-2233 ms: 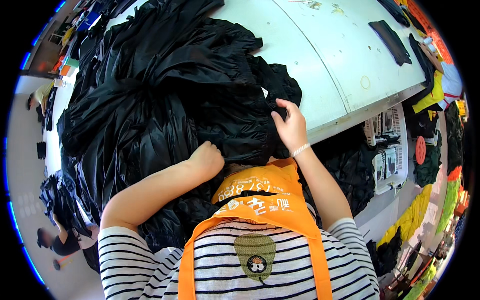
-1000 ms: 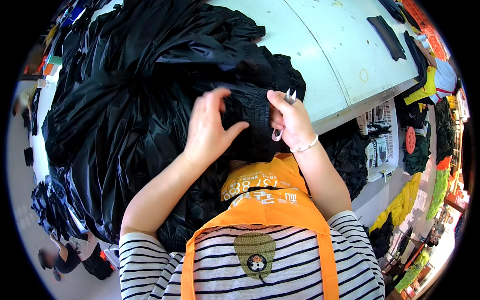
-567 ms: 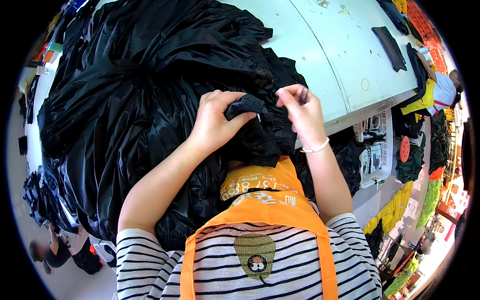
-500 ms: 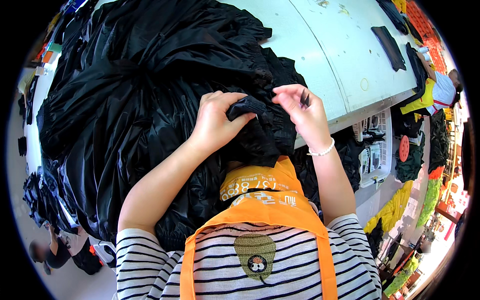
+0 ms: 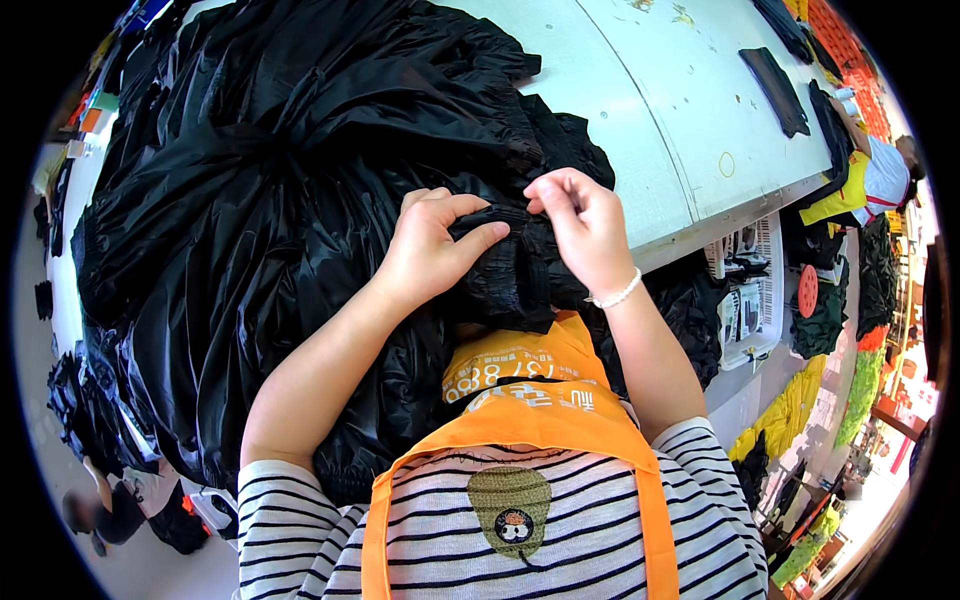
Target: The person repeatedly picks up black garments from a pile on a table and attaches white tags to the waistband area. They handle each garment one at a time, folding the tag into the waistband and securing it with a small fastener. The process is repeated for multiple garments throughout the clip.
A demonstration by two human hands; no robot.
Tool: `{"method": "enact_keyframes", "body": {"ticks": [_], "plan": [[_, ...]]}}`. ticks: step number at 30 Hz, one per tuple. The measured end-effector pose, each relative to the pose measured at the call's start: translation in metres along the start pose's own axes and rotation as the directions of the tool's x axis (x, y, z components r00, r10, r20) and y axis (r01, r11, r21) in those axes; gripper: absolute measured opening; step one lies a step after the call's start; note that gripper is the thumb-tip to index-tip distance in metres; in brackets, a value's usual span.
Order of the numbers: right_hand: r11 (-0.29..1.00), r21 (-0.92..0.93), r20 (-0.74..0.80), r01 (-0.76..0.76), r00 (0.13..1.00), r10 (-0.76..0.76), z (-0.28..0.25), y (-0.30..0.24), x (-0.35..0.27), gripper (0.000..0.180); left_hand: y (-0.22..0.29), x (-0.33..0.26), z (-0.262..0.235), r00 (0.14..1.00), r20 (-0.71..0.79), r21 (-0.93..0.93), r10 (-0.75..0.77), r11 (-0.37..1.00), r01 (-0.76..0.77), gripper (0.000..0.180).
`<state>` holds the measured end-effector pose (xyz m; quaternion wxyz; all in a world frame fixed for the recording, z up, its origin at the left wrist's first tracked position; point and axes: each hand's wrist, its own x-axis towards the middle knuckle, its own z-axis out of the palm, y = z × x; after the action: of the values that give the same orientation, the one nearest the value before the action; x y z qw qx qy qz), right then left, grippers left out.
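My left hand [image 5: 428,248] pinches the gathered edge of a black garment [image 5: 508,272] between thumb and fingers, close to my body. My right hand [image 5: 585,228], with a white beaded bracelet on its wrist, is just right of that edge. Its fingers are curled and pressed together; what they hold, if anything, is hidden. Under and beyond both hands spreads a large heap of shiny black garments [image 5: 270,220] with elastic, ruffled edges. The held garment hangs down toward my orange apron [image 5: 530,425].
The heap lies on a pale table [image 5: 650,140] with a seam across it. A folded dark garment [image 5: 775,92] rests at its far right. Below the right edge stands a white plastic basket [image 5: 765,300]. Another person [image 5: 880,180] is at the right, one more [image 5: 105,510] at lower left.
My right hand has moved left, closer to the held edge, and its fingers have curled in more. A small dark pointed thing seen at its fingers before is now hidden. My left hand keeps its pinch.
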<state>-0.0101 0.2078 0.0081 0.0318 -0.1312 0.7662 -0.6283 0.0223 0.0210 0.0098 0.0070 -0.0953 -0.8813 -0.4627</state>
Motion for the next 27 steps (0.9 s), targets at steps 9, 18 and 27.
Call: {"method": "enact_keyframes", "body": {"ticks": [9, 18, 27], "plan": [[0.996, -0.079, 0.153, -0.038, 0.987, 0.049, -0.001, 0.001, 0.001, 0.011, -0.005, -0.001, 0.003, 1.000, 0.002, 0.013, 0.022, 1.000, -0.022, 0.022], [0.990, -0.069, 0.222, -0.126, 0.965, 0.139, -0.014, -0.004, 0.004, 0.013, -0.005, -0.001, 0.003, 0.999, 0.008, 0.012, -0.035, 0.999, 0.035, 0.023], [0.987, 0.113, 0.082, -0.115, 0.991, 0.106, -0.003, -0.001, 0.006, 0.013, -0.006, 0.002, 0.004, 0.992, 0.038, -0.143, -0.116, 0.982, 0.121, 0.024]]}}
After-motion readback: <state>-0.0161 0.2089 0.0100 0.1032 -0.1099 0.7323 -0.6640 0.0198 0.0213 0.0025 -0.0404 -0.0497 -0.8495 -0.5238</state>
